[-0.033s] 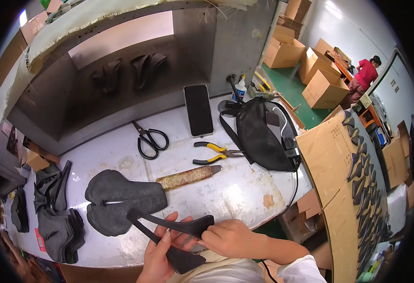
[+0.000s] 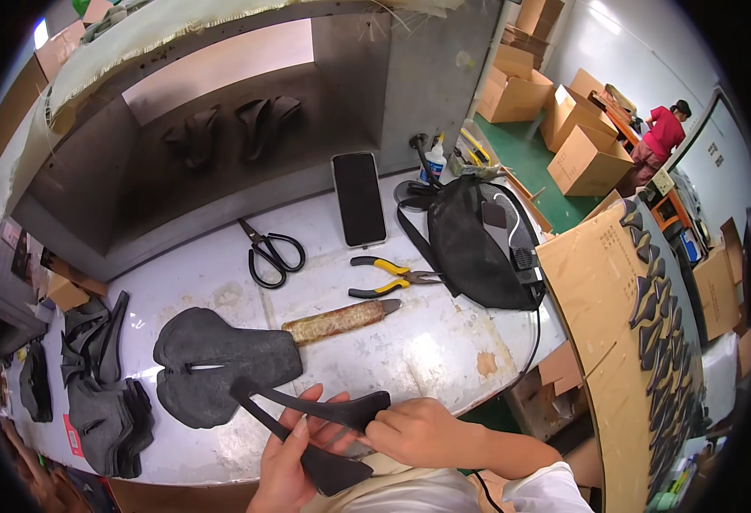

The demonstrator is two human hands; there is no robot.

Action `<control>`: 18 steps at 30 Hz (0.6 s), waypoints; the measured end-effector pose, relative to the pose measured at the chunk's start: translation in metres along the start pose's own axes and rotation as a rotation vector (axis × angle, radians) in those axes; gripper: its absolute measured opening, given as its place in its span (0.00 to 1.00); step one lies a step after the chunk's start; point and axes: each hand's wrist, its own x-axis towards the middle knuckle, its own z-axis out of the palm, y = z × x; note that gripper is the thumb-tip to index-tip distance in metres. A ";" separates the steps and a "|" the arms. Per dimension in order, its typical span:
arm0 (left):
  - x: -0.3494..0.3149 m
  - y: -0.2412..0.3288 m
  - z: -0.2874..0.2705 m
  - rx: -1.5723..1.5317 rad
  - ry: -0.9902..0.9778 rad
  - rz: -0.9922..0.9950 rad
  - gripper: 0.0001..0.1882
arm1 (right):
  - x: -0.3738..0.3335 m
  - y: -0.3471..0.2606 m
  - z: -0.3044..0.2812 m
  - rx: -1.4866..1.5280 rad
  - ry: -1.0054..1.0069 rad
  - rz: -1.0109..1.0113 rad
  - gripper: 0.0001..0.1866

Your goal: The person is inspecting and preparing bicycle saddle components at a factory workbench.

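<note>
Hands, left hand [image 2: 294, 457] and right hand [image 2: 418, 432], gripped a matte black forked leather strip [image 2: 324, 410] at lower centre, beside flat suede cutouts [image 2: 217, 363].

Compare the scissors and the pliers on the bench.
The scissors have black handles; the pliers have yellow and black grips. The scissors lie farther back, left of the phone; the pliers lie below it, beside the black bag. Both lie flat and untouched.
</note>
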 end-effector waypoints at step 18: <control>-0.041 0.034 0.007 1.475 -0.050 0.562 0.42 | -0.209 0.041 -0.029 -0.125 0.024 1.063 0.12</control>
